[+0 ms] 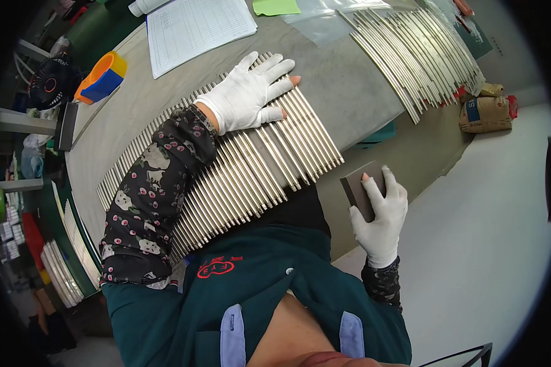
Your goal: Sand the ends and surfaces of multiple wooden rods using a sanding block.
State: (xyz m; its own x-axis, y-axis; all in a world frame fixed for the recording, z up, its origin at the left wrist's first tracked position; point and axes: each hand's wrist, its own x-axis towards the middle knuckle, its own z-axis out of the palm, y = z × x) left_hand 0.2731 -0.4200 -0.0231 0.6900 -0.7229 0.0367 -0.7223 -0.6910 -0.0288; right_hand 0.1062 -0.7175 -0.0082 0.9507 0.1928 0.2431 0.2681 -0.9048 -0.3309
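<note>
A long row of thin shiny metal rods (269,168) lies side by side across a grey work table (343,92). My left hand (251,92), in a white glove with cut fingertips, lies flat with spread fingers on top of the rods. My right hand (381,214), also white-gloved, grips a dark grey rectangular block (360,186) just off the near end of the rods, at the table's edge. Both forearms wear dark flower-patterned sleeve covers.
A second batch of metal rods (419,52) lies at the far right of the table, by clear plastic bags (324,21). A printed sheet (196,27), a green note (275,6), an orange-and-blue tape roll (102,76) and a brown bag (487,113) sit around. More rods (67,263) are stacked low on the left.
</note>
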